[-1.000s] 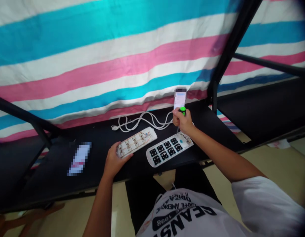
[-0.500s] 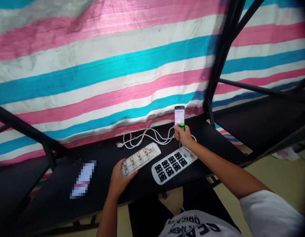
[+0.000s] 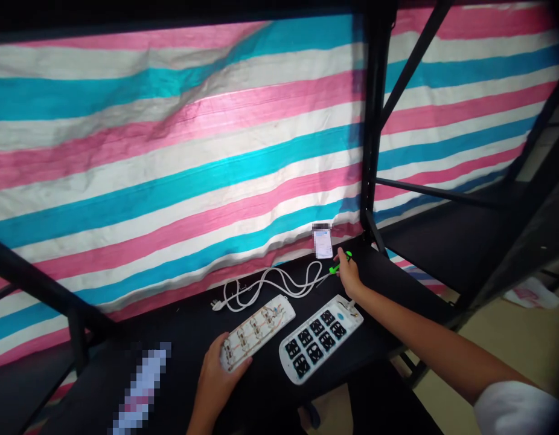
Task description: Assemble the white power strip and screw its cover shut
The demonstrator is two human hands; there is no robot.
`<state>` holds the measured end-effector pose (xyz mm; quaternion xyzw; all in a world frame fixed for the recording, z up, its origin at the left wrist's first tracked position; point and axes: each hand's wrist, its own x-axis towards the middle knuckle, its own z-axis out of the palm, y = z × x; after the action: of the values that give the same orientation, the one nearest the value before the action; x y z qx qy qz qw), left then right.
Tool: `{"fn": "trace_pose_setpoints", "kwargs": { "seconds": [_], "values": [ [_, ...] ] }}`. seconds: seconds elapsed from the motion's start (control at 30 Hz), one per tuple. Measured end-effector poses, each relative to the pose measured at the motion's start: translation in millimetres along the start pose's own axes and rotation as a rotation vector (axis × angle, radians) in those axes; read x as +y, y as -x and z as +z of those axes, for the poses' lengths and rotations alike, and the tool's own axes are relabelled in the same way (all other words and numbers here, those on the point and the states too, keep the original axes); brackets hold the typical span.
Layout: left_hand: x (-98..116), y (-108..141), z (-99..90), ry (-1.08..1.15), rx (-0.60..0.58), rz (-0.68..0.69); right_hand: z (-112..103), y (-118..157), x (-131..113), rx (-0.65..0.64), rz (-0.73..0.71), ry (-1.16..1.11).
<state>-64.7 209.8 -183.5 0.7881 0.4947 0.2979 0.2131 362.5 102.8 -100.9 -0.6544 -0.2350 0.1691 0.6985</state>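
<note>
My left hand (image 3: 223,368) grips the near-left end of an opened power strip half (image 3: 256,332), whose inner metal contacts and wires face up. To its right on the black tabletop lies the other half (image 3: 322,338), a white power strip shell with several black socket inserts. My right hand (image 3: 349,275) is closed around the green handle of a screwdriver (image 3: 340,264), beyond the far end of that shell. The screwdriver's shaft points left and down, clear of both halves. A white power cord (image 3: 279,275) with its plug loops behind them.
A phone (image 3: 323,243) with a lit screen leans at the back against the striped tarp (image 3: 180,181). A blurred-out pale item (image 3: 141,386) lies at the left of the black table (image 3: 189,332). Black metal frame posts (image 3: 372,151) stand at the right and left.
My right hand has moved away from the socket shell, and the screwdriver has swung from upright to nearly flat. The view has tilted upward. My left hand stays on its power strip half.
</note>
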Motion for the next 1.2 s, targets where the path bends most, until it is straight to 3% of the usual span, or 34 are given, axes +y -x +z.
{"fn": "trace_pose_setpoints", "kwargs": {
  "seconds": [0.27,0.53,0.67,0.8,1.0,1.2],
  "values": [
    [-4,-1,0.4,-0.022,-0.013,0.021,-32,-23,20,-0.170,0.049,0.637],
    [6,2,-2.1,-0.027,0.017,-0.024,-30,-20,-1,-0.540,-0.150,1.170],
    [6,8,0.8,-0.029,0.032,-0.047,-2,-10,-23,-0.706,-0.258,1.266],
    [6,16,1.1,-0.046,0.073,-0.075,48,11,-33,-0.971,-0.257,1.247],
    [5,36,-5.2,-0.141,0.186,-0.127,110,30,-21,-1.152,0.014,1.246],
    [-1,42,-2.9,-0.233,0.205,-0.128,124,33,-5,-1.196,0.200,1.152]
  ]
}}
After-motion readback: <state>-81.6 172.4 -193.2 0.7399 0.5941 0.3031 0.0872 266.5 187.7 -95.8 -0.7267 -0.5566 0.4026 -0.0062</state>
